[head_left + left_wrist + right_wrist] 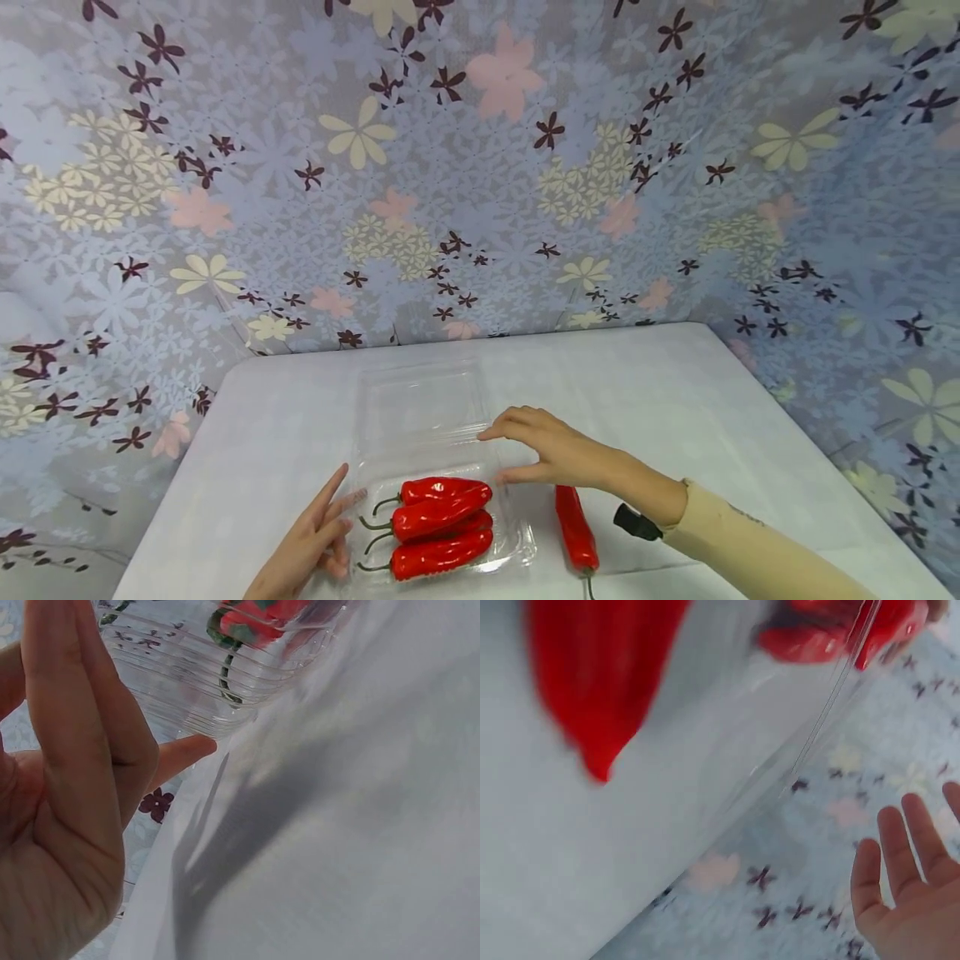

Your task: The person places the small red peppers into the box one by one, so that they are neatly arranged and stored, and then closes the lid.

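Observation:
A clear plastic clamshell container point(516, 521) lies with its lid point(420, 400) folded back on the far side. Several red peppers point(442, 554) with green stems are stacked in its base, stems toward the left. My left hand point(311, 533) is at the container's left side, index finger stretched out; in the left wrist view a fingertip point(202, 745) is at the ribbed wall, contact unclear. My right hand point(558, 450) hovers by the container's right edge, fingers spread and holding nothing. A single red pepper point(576, 529) lies to the right of the container, below my right forearm.
The white-covered table point(637, 375) has its far edge against a flower-patterned backdrop point(480, 183). A black band-like thing point(637, 522) shows at my right wrist, beside the beige sleeve point(738, 533).

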{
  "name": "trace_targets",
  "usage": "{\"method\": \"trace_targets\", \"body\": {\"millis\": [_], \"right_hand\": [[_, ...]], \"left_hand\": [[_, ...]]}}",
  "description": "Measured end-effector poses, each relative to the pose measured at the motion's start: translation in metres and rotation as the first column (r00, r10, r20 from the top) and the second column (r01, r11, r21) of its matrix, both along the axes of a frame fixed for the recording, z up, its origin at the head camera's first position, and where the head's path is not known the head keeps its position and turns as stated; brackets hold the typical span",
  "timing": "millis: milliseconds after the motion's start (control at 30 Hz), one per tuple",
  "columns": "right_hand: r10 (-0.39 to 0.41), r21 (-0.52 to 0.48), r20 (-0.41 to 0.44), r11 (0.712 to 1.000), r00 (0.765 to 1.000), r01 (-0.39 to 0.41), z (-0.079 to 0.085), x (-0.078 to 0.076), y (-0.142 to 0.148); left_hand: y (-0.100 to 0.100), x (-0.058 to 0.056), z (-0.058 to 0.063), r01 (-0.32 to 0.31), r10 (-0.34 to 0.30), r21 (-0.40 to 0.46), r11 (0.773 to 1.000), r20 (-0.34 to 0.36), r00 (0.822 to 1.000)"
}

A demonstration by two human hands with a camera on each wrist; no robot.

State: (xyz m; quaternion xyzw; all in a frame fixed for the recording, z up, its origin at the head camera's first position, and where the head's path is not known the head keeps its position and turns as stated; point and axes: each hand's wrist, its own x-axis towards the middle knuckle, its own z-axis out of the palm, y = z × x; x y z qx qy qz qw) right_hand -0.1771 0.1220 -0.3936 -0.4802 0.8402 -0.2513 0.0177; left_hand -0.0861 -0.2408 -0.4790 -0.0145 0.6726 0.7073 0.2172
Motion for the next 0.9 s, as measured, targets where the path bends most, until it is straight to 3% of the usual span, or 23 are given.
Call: {"method": "trace_targets", "body": {"millis": [200,333,600,767,900], "right_hand": [[0.011,0.006,0.084,1.0,0.996,-0.012,-0.002,-0.002,0.033],[0.001,0.014,0.148,1.0,0.989,-0.003,-0.008,0.0,0.05],[-0.064,0.059,0.299,0.997,0.952,0.049,-0.034,0.01,0.071],[-0.088,0.115,0.275,0.992,0.957,0.059,-0.052,0.02,0.079],[-0.11,0.115,0.223,0.99,0.968,0.086,-0.058,0.027,0.084]], "left_hand": [[0.0,0.003,0.0,0.005,-0.006,-0.049,0.999,-0.015,1.0],[0.001,0.002,0.001,0.008,-0.009,-0.033,0.999,-0.012,1.0],[0.002,0.001,0.002,0.004,-0.004,-0.016,1.0,0.001,1.0],[0.004,0.001,0.002,-0.004,0.005,-0.027,1.0,0.008,1.0],[0.004,0.002,0.003,-0.012,0.012,-0.033,0.999,0.006,1.0]]}}
